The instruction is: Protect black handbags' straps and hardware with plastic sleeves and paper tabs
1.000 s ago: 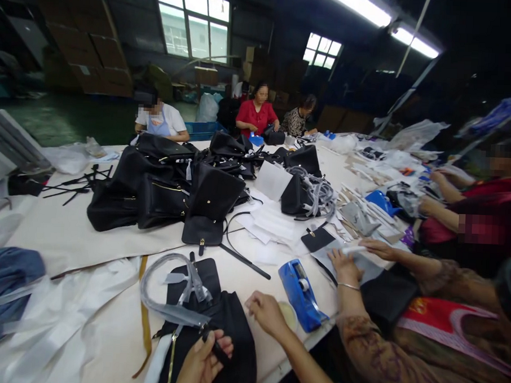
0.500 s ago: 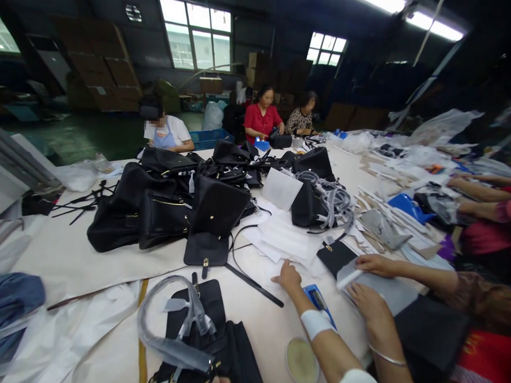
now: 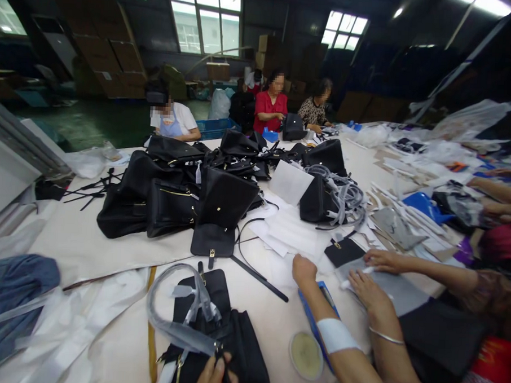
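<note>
In front of me lies a black bag [image 3: 248, 349] with gold hardware and an arched handle wrapped in clear plastic [image 3: 157, 300]. My left hand [image 3: 216, 376], low in the view, is closed round a black strap [image 3: 227, 376] of this bag, next to the gold fitting. My right hand [image 3: 305, 271] is at the near edge of some thin white sheets [image 3: 290, 229]. Its fingers are curled and turned away, so what they hold, if anything, is hidden. Under the right forearm lies a blue tray-like object [image 3: 307, 306], and beside it a round pale dish [image 3: 306, 355].
Black bags [image 3: 170, 205] are heaped across the table's middle. A bag with plastic-wrapped handles [image 3: 318, 200] stands beyond the sheets. At right, a co-worker's hands [image 3: 372, 287] handle a translucent sheet over black material. Denim cloth [image 3: 17, 311] lies at left. Other people sit across the table.
My right hand's fingers, stretched out before, are now curled in by the sheets. My left hand has come further into view on the strap. The whole view has shifted slightly.
</note>
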Available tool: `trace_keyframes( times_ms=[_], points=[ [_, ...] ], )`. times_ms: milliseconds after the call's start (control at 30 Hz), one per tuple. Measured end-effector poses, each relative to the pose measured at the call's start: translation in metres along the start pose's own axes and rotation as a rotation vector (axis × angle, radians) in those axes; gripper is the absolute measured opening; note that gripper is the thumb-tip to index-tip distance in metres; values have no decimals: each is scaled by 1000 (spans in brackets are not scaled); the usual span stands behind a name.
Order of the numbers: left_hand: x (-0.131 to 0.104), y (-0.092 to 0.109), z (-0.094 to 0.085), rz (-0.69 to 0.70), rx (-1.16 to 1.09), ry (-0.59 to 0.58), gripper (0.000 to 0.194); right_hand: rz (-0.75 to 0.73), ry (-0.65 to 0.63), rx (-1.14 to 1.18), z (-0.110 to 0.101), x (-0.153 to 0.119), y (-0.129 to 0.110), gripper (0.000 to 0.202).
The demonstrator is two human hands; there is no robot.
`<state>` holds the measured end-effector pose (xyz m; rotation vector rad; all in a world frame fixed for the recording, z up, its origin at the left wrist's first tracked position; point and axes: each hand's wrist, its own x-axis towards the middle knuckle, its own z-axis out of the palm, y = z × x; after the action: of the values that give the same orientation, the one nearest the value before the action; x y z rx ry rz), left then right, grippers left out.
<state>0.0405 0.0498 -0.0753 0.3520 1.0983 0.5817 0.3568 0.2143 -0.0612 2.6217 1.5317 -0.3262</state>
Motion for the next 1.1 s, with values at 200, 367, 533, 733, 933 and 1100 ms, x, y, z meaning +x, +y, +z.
trace_keyframes(
  times_ms=[200,367,533,733,933,1100],
  points=[
    [-36,15,13,197,18,45,41,-244,-130,122,-26,-61,14,27],
    [-39,27,11,452,242,119,31,-502,-316,774,10,-152,-19,27],
    [-35,30,6,723,556,210,24,-506,-723,1325,32,-219,-52,41],
    [-28,32,-4,774,615,171,24,-464,-924,1423,23,-250,-52,44],
    [-33,31,-2,719,479,62,27,-445,-879,1418,13,-263,-51,41],
    [-45,26,9,739,159,180,53,-493,-760,1519,19,-265,-58,43]
  ],
)
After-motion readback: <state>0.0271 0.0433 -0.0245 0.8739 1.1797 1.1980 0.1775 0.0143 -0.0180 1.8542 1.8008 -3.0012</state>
